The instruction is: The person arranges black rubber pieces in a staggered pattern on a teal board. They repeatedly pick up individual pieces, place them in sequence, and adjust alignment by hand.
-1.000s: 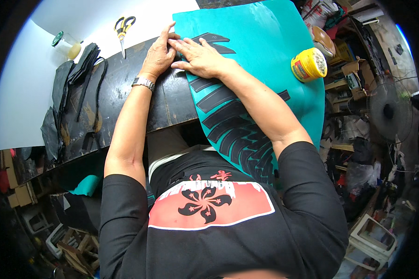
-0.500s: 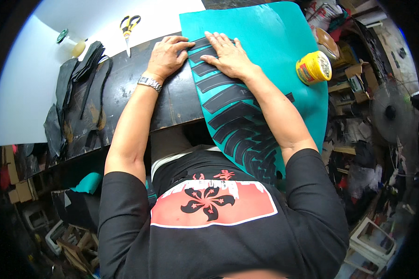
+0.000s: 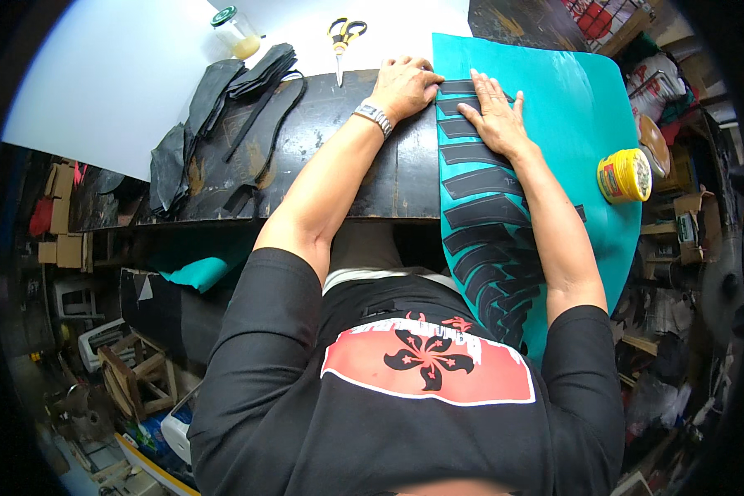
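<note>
Fingers of one right hand (image 3: 498,120) lie flat, half spread, on several far black strips (image 3: 474,155); one left hand (image 3: 401,88) curls, hold unclear. Both moved apart.

Yellow-and-black-handled scissors (image 3: 340,50), curved cut black strips (image 3: 473,155) and a large teal sheet (image 3: 570,99) mark a cluttered workshop, where brown cardboard boxes (image 3: 60,207) and a rough wooden frame (image 3: 121,382) surround a scuffed black worktable (image 3: 326,169).

Tabletop (image 3: 331,165): sheet (image 3: 570,107) across right part, overhanging near edge | strips (image 3: 475,181): on sheet, along its left edge | tub (image 3: 624,177): on sheet, near its right edge | flat pieces (image 3: 209,101): tabletop's left part | panel (image 3: 413,37): behind them | jar (image 3: 236,35): on panel | scissors (image 3: 339,50): right of jar, across panel's near edge
</note>
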A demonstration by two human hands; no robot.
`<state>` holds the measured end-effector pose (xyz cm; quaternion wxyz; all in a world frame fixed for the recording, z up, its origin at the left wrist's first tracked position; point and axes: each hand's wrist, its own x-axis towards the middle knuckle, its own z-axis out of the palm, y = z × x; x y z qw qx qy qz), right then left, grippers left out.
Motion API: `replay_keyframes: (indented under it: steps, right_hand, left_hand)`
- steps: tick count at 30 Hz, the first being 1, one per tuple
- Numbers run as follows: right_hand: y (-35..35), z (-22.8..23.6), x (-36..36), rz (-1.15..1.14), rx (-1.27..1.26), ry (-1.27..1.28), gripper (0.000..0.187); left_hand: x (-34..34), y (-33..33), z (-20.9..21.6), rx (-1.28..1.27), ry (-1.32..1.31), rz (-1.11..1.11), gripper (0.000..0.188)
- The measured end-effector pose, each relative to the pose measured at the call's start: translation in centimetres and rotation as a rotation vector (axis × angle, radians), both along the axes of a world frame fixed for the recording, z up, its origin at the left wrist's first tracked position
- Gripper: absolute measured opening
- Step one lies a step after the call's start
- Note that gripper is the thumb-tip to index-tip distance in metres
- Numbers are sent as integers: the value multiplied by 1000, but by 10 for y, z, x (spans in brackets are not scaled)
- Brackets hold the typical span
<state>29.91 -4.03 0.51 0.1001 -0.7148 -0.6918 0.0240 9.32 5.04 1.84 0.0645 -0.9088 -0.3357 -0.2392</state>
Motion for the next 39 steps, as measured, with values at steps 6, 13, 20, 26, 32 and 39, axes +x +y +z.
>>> replay_keyframes:
  steps: [6, 13, 20, 26, 32, 39]
  right_hand:
    - [12, -6, 9, -48, 48, 8, 78]
    - [11, -12, 10, -43, 212, 54, 81]
    - [1, -5, 14, -1, 594, 320, 79]
    - [-4, 1, 17, -111, 586, 821, 72]
    - [2, 2, 28, -180, 548, 984, 65]
    - [3, -1, 29, -135, 548, 1004, 69]
  left_hand:
    - [-82, 54, 28, -173, -340, 276, 25]
    - [-218, 76, 54, -206, -97, 730, 51]
    - [-246, 84, 41, -294, -186, 705, 35]
    - [-252, 96, 28, -116, -528, 746, 28]
    - [-243, 73, 13, -86, -694, 576, 22]
    - [-241, 73, 20, 71, -260, 575, 18]
